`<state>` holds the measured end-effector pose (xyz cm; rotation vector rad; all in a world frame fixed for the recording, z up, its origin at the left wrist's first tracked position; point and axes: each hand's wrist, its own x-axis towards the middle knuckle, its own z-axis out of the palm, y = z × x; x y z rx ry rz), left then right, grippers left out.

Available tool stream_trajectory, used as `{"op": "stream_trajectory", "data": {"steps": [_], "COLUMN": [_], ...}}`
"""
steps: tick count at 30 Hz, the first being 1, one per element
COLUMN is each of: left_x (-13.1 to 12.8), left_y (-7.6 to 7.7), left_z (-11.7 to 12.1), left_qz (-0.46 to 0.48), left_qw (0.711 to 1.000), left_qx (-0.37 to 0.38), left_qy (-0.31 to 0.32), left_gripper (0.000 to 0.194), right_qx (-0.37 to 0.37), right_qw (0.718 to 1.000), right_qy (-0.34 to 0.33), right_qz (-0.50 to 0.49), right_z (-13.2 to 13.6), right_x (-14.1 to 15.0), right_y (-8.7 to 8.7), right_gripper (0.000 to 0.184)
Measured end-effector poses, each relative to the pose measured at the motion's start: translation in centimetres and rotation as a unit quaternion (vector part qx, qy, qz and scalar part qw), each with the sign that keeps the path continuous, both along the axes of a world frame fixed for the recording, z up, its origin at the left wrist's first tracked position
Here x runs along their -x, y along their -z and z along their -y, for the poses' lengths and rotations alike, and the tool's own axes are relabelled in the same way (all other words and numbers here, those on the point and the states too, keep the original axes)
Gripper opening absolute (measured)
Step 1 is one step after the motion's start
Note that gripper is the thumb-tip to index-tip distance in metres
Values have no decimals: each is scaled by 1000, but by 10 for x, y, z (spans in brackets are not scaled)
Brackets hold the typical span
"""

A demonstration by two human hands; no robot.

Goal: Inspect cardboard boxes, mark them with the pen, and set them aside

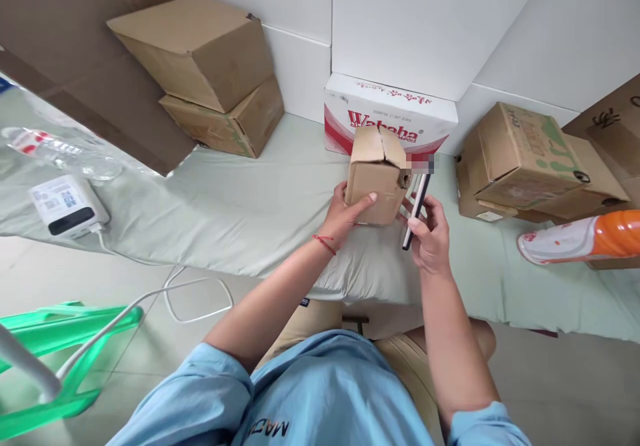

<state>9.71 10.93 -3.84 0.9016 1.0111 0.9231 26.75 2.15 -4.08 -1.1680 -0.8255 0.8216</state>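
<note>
The left hand point(350, 211) is partly closed around the lower left side of a small cardboard box point(375, 189), thumb laid across its front face. That box is near the middle of the front edge of the cloth-covered surface point(250, 213); whether it rests there or is lifted, I cannot tell. Its top flaps meet in a seam that gapes slightly at the front. The right hand point(431, 233), just beside the box's right side, pinches a slim object point(417, 209) with a black edge between thumb and fingers (a pixelated patch covers its upper end).

Behind, along the surface's far edge, a white-and-red carton point(345, 93) stands by the wall, partly hidden by the small box. Two stacked brown cartons point(230, 79) are towards the far left corner. By the front edge on the left are a white device point(63, 206) with a cable and a clear bottle point(87, 156) behind it. Towards the right end are a printed carton point(530, 156) and an orange-and-white bottle point(575, 238).
</note>
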Motion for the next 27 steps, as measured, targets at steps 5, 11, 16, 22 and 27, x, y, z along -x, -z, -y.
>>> {"op": "stream_trajectory", "data": {"steps": [5, 11, 16, 22, 27], "left_x": [-8, -21, -21, -21, -21], "left_y": [12, 6, -1, -3, -2], "left_z": [11, 18, 19, 18, 17], "left_qz": [41, 44, 31, 15, -8], "left_qw": [998, 997, 998, 998, 998], "left_qx": [52, 58, 59, 59, 60], "left_qy": [5, -2, -6, -7, -5], "left_gripper": [75, 64, 54, 63, 66], "right_qx": [10, 46, -7, -39, -53], "right_qw": [992, 923, 879, 838, 835], "right_qy": [113, 235, 266, 304, 293], "right_qz": [54, 301, 396, 451, 463], "right_z": [37, 55, 49, 39, 38], "right_x": [9, 19, 33, 41, 42], "right_y": [0, -1, -8, 1, 4], "right_gripper": [66, 72, 67, 70, 71]}}
